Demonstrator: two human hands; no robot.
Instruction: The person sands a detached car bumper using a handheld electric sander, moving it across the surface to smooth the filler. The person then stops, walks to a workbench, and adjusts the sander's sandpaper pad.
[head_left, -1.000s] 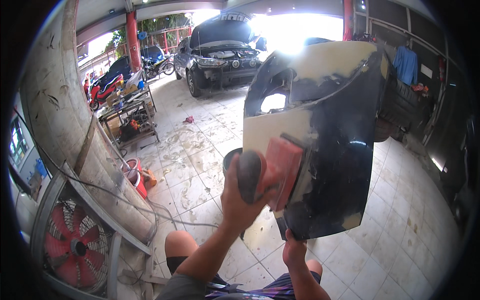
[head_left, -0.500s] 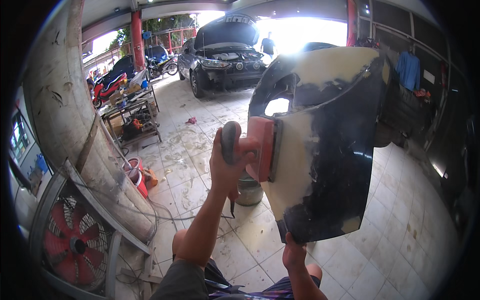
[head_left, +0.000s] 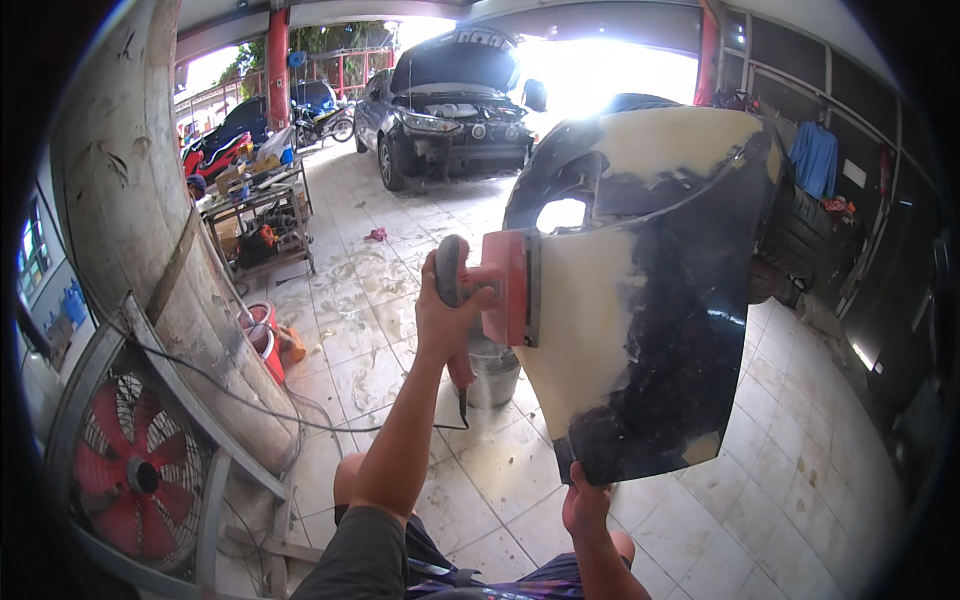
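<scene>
Step, we judge: sanding. Our left hand (head_left: 447, 318) grips the red sander (head_left: 507, 290) at the left edge of the panel (head_left: 685, 330) before us; right hand (head_left: 586, 502) grasps its lower-left corner. Next calls for flat, even pressure.

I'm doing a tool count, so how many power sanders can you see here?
1: a red sander in the left hand, its pad at the left edge of the patchy panel. Others may be hidden among the workbench clutter.

White glare in far doorway (head_left: 620, 68)
</scene>
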